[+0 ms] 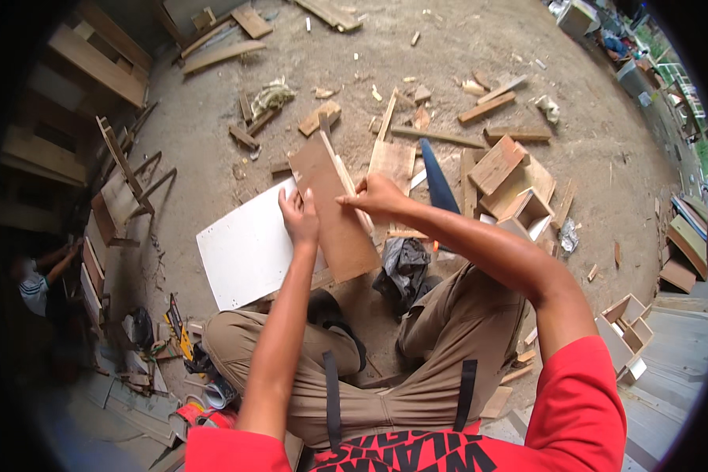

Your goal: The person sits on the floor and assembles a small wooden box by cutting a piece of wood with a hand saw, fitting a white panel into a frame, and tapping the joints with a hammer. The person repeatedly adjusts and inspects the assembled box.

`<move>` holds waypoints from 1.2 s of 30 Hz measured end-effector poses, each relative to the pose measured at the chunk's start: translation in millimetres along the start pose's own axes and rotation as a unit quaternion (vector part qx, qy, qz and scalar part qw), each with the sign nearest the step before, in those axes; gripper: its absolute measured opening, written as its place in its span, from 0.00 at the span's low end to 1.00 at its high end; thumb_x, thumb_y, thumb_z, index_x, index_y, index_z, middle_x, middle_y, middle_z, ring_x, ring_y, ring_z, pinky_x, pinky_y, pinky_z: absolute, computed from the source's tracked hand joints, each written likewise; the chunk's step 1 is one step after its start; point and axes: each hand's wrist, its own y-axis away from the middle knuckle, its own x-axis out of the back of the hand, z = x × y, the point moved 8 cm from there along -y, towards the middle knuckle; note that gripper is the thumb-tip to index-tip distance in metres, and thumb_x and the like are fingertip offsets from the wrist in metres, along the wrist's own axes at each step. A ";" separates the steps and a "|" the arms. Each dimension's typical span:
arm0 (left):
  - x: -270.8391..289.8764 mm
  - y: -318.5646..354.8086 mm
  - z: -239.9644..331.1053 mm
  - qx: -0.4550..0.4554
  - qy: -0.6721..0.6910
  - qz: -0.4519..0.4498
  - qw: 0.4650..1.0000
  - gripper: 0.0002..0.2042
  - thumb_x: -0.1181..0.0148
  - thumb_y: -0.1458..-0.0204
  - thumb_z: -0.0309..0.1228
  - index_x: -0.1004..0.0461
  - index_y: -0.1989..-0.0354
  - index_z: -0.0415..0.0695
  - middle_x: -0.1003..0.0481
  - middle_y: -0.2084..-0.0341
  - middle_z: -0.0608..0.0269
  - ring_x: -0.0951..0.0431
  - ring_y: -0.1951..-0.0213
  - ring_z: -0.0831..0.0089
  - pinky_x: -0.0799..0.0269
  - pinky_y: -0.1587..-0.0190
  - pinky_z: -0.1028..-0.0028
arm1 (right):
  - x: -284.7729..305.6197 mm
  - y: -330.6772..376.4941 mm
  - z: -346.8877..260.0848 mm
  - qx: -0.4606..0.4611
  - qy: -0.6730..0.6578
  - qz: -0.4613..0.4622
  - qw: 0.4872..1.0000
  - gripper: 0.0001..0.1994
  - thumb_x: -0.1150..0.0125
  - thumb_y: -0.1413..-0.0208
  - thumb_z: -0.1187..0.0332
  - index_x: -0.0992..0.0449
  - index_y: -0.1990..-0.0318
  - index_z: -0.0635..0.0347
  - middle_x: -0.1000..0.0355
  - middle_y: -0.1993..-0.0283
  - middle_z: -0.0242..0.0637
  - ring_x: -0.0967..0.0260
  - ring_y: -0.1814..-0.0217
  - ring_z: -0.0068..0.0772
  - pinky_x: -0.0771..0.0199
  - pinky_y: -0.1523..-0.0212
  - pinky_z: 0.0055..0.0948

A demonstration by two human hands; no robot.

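Observation:
A brown flat wooden board (334,228) is tilted in front of my legs, with pale wooden strips (352,185) along its right edge. My left hand (300,218) grips the board's left edge. On the opposite side, my right hand (377,197) is closed around the right edge, its fingertips on the brown face. How far its fingers also hold the strips is hidden. Beneath and left of the board lies a white panel (244,244). A handsaw with a dark blue blade (438,177) lies to the right of my right hand.
Small wooden boxes (527,214) and offcuts (488,107) lie ahead and right. A dark plastic bag (405,267) is between my feet. Another saw with a yellow handle (182,337) lies by my left knee. At far left, a person (35,283) sits near wooden furniture (122,197).

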 end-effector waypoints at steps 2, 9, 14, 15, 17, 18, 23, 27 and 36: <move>1.5 6.7 -1.3 0.028 0.058 -0.003 0.998 0.35 0.43 0.38 0.41 0.50 0.31 0.31 0.30 0.44 0.43 0.31 0.39 0.58 0.37 0.36 0.63 | -0.2 7.8 -8.8 -0.033 -0.002 -0.042 0.999 0.31 0.25 0.58 0.41 0.23 0.79 0.67 0.27 0.80 0.43 0.27 0.77 0.35 0.28 0.72 0.37; -9.0 42.1 2.3 0.115 0.151 -0.112 0.975 0.48 0.44 0.44 0.62 0.56 0.28 0.40 0.39 0.38 0.42 0.31 0.40 0.56 0.31 0.42 0.62 | -53.6 72.9 -28.1 0.048 -0.252 0.157 0.954 0.36 0.28 0.51 0.40 0.37 0.55 0.64 0.29 0.60 0.42 0.32 0.62 0.27 0.27 0.64 0.27; 0.9 48.7 18.8 0.132 0.156 -0.201 0.958 0.61 0.30 0.53 0.56 0.69 0.26 0.37 0.43 0.36 0.41 0.36 0.37 0.54 0.32 0.39 0.59 | -78.7 88.4 -29.5 0.088 -0.353 0.128 0.923 0.26 0.41 0.36 0.47 0.40 0.49 0.61 0.27 0.55 0.45 0.29 0.63 0.24 0.30 0.72 0.22; 3.8 53.1 21.0 0.134 0.139 -0.215 0.957 0.61 0.29 0.53 0.54 0.70 0.26 0.38 0.43 0.36 0.41 0.36 0.37 0.54 0.31 0.39 0.58 | -86.8 88.2 -27.0 0.070 -0.367 0.102 0.922 0.27 0.42 0.36 0.46 0.40 0.49 0.62 0.27 0.55 0.45 0.29 0.63 0.24 0.30 0.71 0.22; 4.2 59.8 26.3 0.161 0.204 -0.228 0.938 0.59 0.28 0.53 0.46 0.69 0.26 0.38 0.42 0.37 0.39 0.32 0.40 0.55 0.28 0.43 0.60 | -100.1 87.2 -21.0 0.034 -0.394 0.053 0.917 0.27 0.42 0.36 0.46 0.40 0.48 0.62 0.27 0.55 0.46 0.28 0.63 0.24 0.29 0.71 0.23; 7.2 60.6 29.3 0.168 0.209 -0.230 0.936 0.59 0.28 0.54 0.46 0.69 0.26 0.38 0.41 0.38 0.39 0.31 0.41 0.57 0.27 0.44 0.61 | -100.0 85.1 -27.4 0.033 -0.356 0.056 0.932 0.32 0.40 0.38 0.45 0.42 0.43 0.64 0.27 0.54 0.47 0.25 0.59 0.27 0.24 0.66 0.25; 22.1 58.2 28.9 0.140 0.181 -0.188 0.955 0.59 0.25 0.55 0.46 0.65 0.27 0.35 0.37 0.41 0.41 0.29 0.45 0.63 0.26 0.46 0.65 | -105.2 83.8 -21.7 -0.019 -0.432 -0.037 0.901 0.39 0.31 0.45 0.46 0.40 0.38 0.67 0.27 0.49 0.49 0.22 0.53 0.36 0.18 0.53 0.33; 46.2 46.3 20.1 0.077 0.154 -0.130 0.976 0.55 0.24 0.57 0.45 0.55 0.28 0.32 0.35 0.43 0.43 0.27 0.47 0.64 0.26 0.47 0.69 | -120.7 80.7 -15.5 -0.046 -0.451 -0.130 0.882 0.36 0.28 0.48 0.49 0.34 0.42 0.68 0.27 0.49 0.48 0.22 0.53 0.41 0.17 0.52 0.35; 105.7 18.4 81.1 -0.135 -0.269 0.052 0.952 0.41 0.27 0.60 0.45 0.34 0.38 0.36 0.32 0.41 0.43 0.31 0.40 0.49 0.35 0.36 0.59 | -89.9 67.9 33.9 -0.059 -0.425 -0.060 0.901 0.24 0.33 0.43 0.75 0.34 0.41 0.69 0.24 0.55 0.45 0.22 0.57 0.39 0.16 0.57 0.37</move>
